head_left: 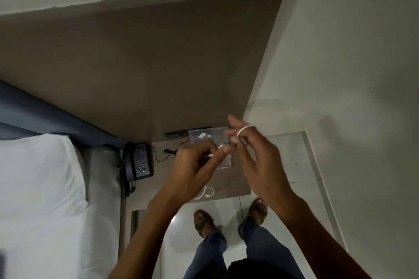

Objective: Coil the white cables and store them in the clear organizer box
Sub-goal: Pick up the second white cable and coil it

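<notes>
Both hands are raised above a small brown bedside table [229, 184]. A thin white cable [242, 130] is looped around the extended fingers of the right hand [260, 165], which are spread apart rather than clenched. The cable's other part is pinched between thumb and fingertips of the left hand [197, 163], which is closed on it. The clear organizer box [205, 137] is seen on the table behind the hands, its lid open and tilted back toward the wall. A second white cable [207, 192] lies loosely on the table's near edge, below the left wrist. A dark telephone [139, 162] sits beside the bed [40, 188].
</notes>
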`<state>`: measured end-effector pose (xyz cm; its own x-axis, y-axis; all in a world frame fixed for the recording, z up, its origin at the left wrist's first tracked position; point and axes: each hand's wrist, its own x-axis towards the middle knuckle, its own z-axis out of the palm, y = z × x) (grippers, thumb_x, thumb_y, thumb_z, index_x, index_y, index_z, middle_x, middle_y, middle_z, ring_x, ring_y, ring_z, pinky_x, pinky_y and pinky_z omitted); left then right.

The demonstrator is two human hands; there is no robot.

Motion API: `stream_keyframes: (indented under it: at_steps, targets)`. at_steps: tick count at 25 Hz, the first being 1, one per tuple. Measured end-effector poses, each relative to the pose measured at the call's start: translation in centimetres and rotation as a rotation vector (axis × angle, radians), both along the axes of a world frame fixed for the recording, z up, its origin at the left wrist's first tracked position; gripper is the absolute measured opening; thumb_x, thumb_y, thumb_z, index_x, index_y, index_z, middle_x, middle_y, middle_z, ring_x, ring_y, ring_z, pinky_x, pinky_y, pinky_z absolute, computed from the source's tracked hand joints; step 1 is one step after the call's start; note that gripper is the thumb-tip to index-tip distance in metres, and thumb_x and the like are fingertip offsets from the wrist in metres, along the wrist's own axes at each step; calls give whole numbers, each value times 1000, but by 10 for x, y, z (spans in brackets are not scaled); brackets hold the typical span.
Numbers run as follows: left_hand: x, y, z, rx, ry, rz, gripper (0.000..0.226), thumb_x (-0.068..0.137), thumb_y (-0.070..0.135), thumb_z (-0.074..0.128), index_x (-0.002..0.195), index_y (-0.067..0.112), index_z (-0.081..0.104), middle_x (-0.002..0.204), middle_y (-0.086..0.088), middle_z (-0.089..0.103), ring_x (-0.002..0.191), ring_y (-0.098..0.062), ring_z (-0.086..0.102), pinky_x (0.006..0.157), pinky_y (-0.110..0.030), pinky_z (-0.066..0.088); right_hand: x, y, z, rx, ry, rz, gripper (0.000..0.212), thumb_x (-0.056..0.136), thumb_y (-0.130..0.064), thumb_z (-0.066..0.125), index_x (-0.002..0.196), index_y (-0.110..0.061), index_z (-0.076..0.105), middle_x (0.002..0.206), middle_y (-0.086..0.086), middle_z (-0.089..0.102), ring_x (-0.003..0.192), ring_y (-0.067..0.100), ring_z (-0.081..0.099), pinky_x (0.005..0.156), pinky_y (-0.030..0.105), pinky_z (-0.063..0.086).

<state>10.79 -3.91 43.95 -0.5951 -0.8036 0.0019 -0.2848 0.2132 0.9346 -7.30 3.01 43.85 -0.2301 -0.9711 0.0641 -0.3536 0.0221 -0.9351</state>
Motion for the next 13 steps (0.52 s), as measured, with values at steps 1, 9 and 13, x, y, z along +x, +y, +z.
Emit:
stream_keyframes:
  at_steps: [1, 9, 13]
  targets:
    - [-1, -7, 10, -16, 30, 22, 42, 107, 43, 63, 79, 12, 65, 59, 0, 57, 45, -15, 50, 45, -26, 41, 0, 7, 3, 43, 39, 70, 24, 114, -18, 53, 135, -18, 64, 138, -12, 71, 125, -3, 67, 102, 26, 60]
    - [-30, -19, 37, 118, 155, -31, 58, 104, 51, 60, 72, 4, 53, 60, -6, 41, 53, -17, 43, 55, -24, 41, -15, 30, 48, 341, -1039, 478, 46, 116, -35, 41, 128, -4, 73, 75, -2, 72, 102, 25, 77, 103, 32, 58]
    - [-27, 8, 27, 164, 110, -127, 54, 112, 43, 43, 83, 4, 67, 68, -13, 56, 58, -25, 50, 58, -30, 45, -11, 18, 64, 174, -1776, 315, 36, 112, -16, 49, 124, 8, 73, 107, 20, 81, 120, 35, 76, 106, 41, 61]
